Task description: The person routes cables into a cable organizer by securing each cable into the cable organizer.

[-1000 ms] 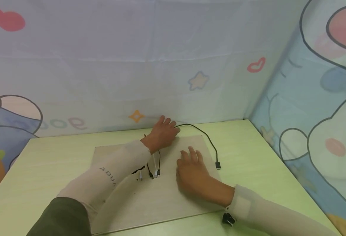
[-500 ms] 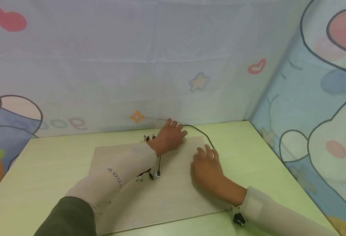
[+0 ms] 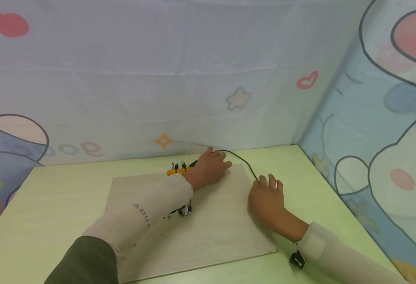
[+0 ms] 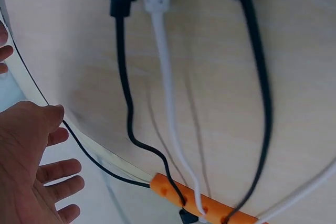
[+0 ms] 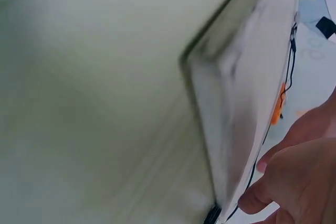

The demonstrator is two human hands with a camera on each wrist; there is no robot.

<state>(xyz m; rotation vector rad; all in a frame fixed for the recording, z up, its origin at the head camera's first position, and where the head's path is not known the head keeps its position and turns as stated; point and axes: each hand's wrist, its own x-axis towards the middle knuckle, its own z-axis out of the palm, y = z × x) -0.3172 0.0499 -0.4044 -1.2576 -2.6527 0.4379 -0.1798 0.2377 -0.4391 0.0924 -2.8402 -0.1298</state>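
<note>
My left hand [image 3: 213, 167] is over the far edge of the beige board [image 3: 215, 240], pinching a thin black cable [image 4: 100, 165] between thumb and forefinger in the left wrist view. That cable runs from an orange cable holder [image 3: 178, 171] and arcs right toward my right hand [image 3: 267, 199]. The right hand's fingers are loosely bent over the cable's end at the board's right edge. In the right wrist view the cable's black plug [image 5: 212, 214] shows just past the thumb. Other black and white cables pass through the orange holder, their plugs [image 3: 185, 211] lying on the board.
The board lies on a pale yellow-green table [image 3: 66, 197]. A printed cloth backdrop [image 3: 193, 79] stands right behind the table, with another cloth panel [image 3: 388, 138] along the right side. A black device [image 3: 297, 259] hangs below my right wrist.
My left hand has slid right along the cable, uncovering the orange holder. My right hand has moved right from the board to the cable's end, which it now covers in the head view.
</note>
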